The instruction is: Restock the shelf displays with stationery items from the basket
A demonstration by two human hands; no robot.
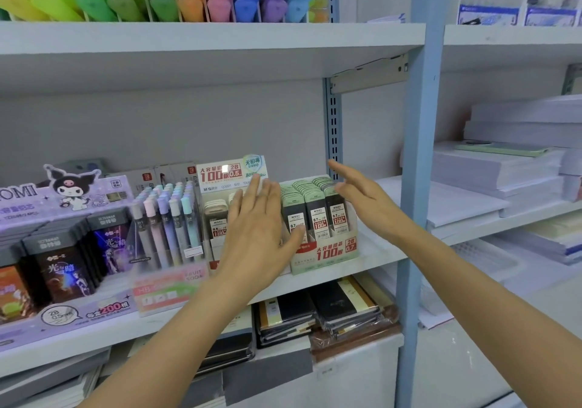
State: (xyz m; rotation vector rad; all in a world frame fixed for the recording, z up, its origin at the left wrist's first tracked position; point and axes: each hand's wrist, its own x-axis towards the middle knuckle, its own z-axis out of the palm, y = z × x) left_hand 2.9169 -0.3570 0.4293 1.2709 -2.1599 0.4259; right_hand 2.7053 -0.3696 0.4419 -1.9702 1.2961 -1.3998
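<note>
Hovering open-fingered, left hand (255, 234) and right hand (362, 198) bracket a pale green cardboard box (327, 255) at the edge of a white shelf (379, 248).

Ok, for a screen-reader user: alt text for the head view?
An open left hand is raised in front of the 0.5 lead box on a white shelf; the open right hand hovers by the green 0.7 lead box.
</note>
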